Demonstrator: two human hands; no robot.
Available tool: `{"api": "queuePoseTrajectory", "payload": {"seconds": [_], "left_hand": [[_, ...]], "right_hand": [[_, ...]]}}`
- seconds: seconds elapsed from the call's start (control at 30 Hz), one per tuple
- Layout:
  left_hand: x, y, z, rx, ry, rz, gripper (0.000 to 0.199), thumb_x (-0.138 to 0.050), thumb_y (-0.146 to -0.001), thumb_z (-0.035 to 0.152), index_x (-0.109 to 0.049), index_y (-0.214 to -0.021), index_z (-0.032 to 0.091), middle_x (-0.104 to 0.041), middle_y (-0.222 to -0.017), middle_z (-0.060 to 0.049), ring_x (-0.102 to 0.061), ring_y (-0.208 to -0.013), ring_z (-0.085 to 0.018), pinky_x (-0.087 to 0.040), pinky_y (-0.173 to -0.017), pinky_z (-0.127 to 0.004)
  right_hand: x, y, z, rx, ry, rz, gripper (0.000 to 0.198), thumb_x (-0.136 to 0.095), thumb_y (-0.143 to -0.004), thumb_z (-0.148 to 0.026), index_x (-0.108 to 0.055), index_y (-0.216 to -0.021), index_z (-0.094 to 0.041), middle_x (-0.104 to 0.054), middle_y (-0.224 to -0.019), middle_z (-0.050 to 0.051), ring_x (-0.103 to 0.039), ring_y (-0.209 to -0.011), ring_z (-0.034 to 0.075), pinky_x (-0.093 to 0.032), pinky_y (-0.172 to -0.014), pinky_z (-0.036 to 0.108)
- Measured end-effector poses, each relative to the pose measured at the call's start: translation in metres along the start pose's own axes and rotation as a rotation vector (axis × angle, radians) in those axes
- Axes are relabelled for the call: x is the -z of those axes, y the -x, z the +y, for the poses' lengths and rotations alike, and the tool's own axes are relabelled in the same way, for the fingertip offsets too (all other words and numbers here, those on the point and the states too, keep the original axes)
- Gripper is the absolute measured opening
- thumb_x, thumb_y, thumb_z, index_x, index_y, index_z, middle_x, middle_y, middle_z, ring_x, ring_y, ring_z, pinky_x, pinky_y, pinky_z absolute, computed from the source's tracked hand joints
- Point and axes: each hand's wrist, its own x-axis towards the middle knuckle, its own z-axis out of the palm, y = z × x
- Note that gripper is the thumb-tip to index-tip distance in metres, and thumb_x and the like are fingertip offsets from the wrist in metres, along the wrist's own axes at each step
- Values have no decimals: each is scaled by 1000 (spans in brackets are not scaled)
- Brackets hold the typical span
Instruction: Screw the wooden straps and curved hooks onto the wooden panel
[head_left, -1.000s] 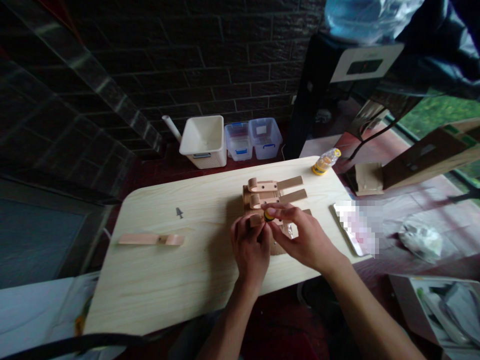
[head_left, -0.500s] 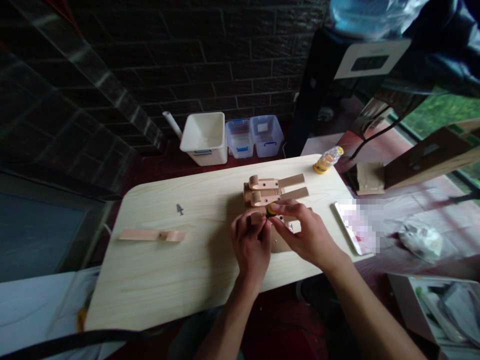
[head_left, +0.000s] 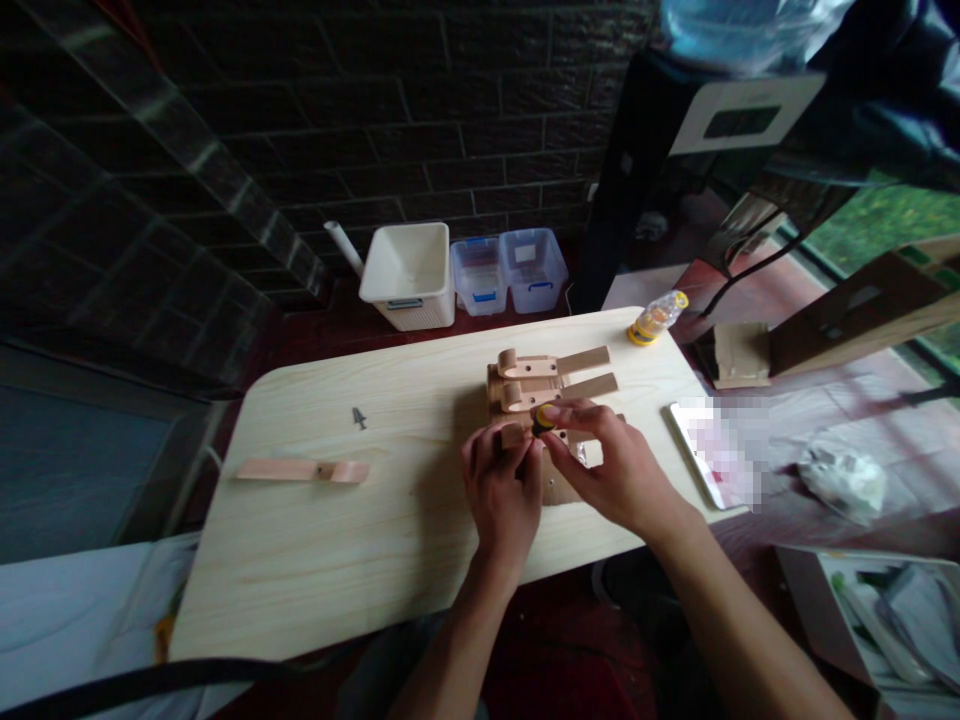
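My right hand (head_left: 619, 465) pinches the short yellow-and-black handle of a screwdriver (head_left: 544, 417) between thumb and fingertips; its tip is hidden. Close beside it, my left hand (head_left: 502, 495) has its fingers closed on a curved-ended wooden piece (head_left: 513, 436), which lies on a wooden base (head_left: 561, 489). Beyond my hands, two similar wooden pieces with dark holes, one farther (head_left: 536, 367) and one nearer (head_left: 534, 397), lie side by side on the base. At the left of the table rest a loose wooden piece (head_left: 292, 469) and several dark screws (head_left: 359, 417).
A clear bottle with yellow ends (head_left: 657, 319) stands at the table's (head_left: 360, 560) far right corner, and a phone-like slab (head_left: 697, 455) lies at its right edge. Behind the table are a white bin (head_left: 409, 265), two clear bins (head_left: 478, 275) and a water dispenser (head_left: 637, 170).
Both hands stay at the same spot on the wooden base. The screwdriver handle looks very slightly turned or tilted in my right fingers; nothing else visibly moves.
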Motion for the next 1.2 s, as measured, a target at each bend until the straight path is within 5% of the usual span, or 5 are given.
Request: {"api": "queuePoseTrajectory", "payload": {"seconds": [0.27,0.43,0.7,0.97,1.2], "left_hand": [[1,0,0,-14,-25,7,19,-63,-103,25,-81,-109,23,-72,-121,-13,-59,-119,-31,-51,-107,-48],[2,-2,2,-27,-17,14,19,-60,-104,21,-79,-107,21,-73,-117,-13,-61,-115,-29,-50,-108,-48],[1,-1,0,-15,-18,6,18,-61,-103,22,-78,-107,23,-72,-119,-11,-61,-117,-29,-51,-108,-48],[2,-2,1,-17,-42,12,20,-59,-104,23,-78,-105,24,-73,-118,-11,-61,-117,-29,-51,-107,-48],[1,-1,0,-16,-27,24,19,-61,-104,25,-79,-107,24,-73,-119,-11,-61,-117,-30,-52,-107,-48]], "right_hand": [[-3,-2,2,18,-14,3,28,-68,-103,-16,-61,-128,-28,-79,-119,6,-80,-112,20,-68,-92,32],[-3,-3,-3,12,-63,-41,32,-65,-102,-11,-57,-129,-27,-76,-137,10,-75,-128,22,-66,-103,39],[-3,-1,1,7,-28,-10,25,-68,-103,-16,-61,-124,-27,-80,-120,7,-81,-110,21,-69,-90,34],[-2,-1,-2,18,-27,-29,33,-68,-100,-11,-58,-127,-28,-77,-129,9,-78,-122,23,-67,-99,38],[-3,2,3,8,-20,-26,29,-67,-103,-16,-57,-127,-28,-80,-119,7,-82,-110,23,-69,-87,36]]}}
